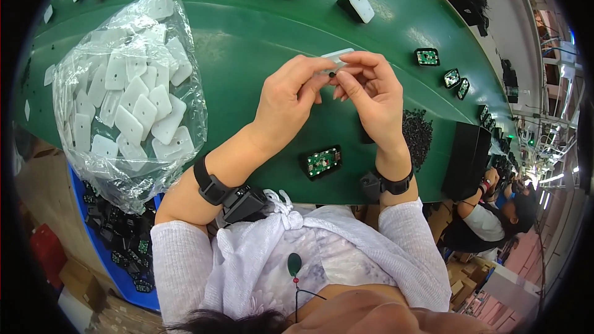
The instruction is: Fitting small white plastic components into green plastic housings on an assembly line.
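Note:
My left hand (pixel 289 91) and my right hand (pixel 376 94) meet over the green table, fingertips nearly touching. Between the thumb and finger tips of both is a small black part (pixel 332 75). Just behind the fingers shows a white plastic cover (pixel 338 55), partly hidden; whether it is held or lies on the table, I cannot tell. Nearer to me, below the hands, a black case with a green circuit board (pixel 323 162) lies face up. Beside my right wrist is a pile of tiny black parts (pixel 417 136).
At left, a clear plastic bag (pixel 133 96) holds many white covers. A blue bin (pixel 117 272) of black cases stands below it. White-topped cases (pixel 357 5) line the far side; open cases with boards (pixel 427 57) sit at right, past a black box (pixel 465 161). Another person (pixel 489 216) sits at right.

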